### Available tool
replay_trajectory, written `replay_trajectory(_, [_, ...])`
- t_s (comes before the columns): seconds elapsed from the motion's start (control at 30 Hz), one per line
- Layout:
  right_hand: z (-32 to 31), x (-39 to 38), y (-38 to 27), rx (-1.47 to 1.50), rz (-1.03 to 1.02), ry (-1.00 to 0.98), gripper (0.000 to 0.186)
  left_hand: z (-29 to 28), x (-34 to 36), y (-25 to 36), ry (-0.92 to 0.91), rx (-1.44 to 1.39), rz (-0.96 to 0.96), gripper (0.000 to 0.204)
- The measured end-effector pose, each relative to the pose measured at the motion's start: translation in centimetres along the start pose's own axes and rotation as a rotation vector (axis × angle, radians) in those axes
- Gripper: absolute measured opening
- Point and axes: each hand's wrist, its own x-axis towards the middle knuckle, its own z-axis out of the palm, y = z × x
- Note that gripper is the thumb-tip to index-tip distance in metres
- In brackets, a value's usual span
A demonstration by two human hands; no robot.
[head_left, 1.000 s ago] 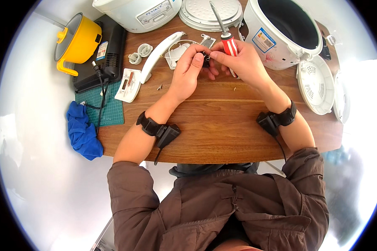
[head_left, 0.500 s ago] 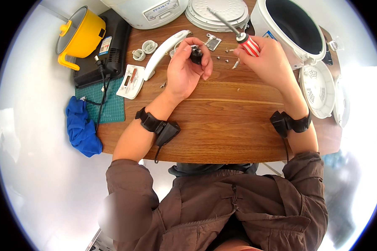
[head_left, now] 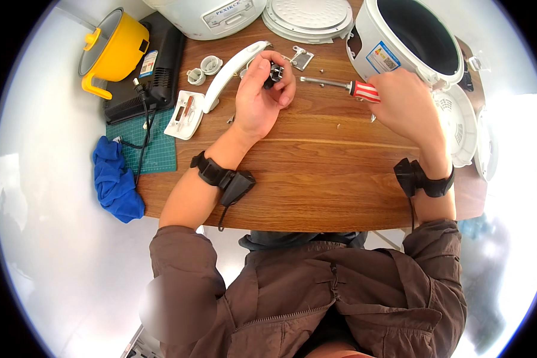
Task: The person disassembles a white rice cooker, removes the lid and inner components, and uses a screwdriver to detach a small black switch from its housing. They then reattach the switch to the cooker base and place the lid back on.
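My left hand (head_left: 259,98) is closed on a small black part with metal pieces (head_left: 274,73), held up over the wooden table (head_left: 304,161). My right hand (head_left: 407,101) grips a screwdriver (head_left: 364,90) by its red and white striped handle; the metal shaft lies roughly level and points left, its tip a little right of the black part. Behind my hands are a metal plate (head_left: 302,58), small screws (head_left: 321,71) and a curved white handle (head_left: 225,80). A white panel with an oblong opening (head_left: 179,126) lies left of my left hand.
A black appliance (head_left: 158,83) carries a yellow pot (head_left: 110,59). A green mat (head_left: 161,155) and blue cloth (head_left: 116,185) lie left, beside a black cable. Two white plastic rings (head_left: 211,65), white cooker bodies (head_left: 364,45), a lid (head_left: 304,18) and a vented cover (head_left: 456,134) stand behind and right.
My right hand has moved right, away from my left hand, and the screwdriver has swung down from pointing up to pointing left. My left hand has shifted slightly, still holding the black part.
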Motion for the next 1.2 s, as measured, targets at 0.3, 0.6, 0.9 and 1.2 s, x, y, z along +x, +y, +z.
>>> replay_trajectory(0.3, [2.2, -0.1, 1.2, -0.101, -0.072, -0.012, 0.004, 0.4, 0.4, -0.4, 0.116, 0.153, 0.124, 0.025])
replay_trajectory(0.6, [-3.4, -1.7, 0.8, 0.259, -0.061, 0.084, 0.025, 0.5, 0.1, -0.3, 0.137, 0.186, 0.104, 0.033])
replay_trajectory(0.9, [1.8, -4.6, -0.7, 0.361, -0.406, -0.200, 0.028, 0.3, 0.5, -0.8, 0.210, 0.250, 0.183, 0.034])
replay_trajectory(1.2, [5.0, -5.5, -2.0, 0.380, -0.484, 0.059, 0.034, -0.1, 0.3, -0.9, 0.202, 0.349, 0.211, 0.031])
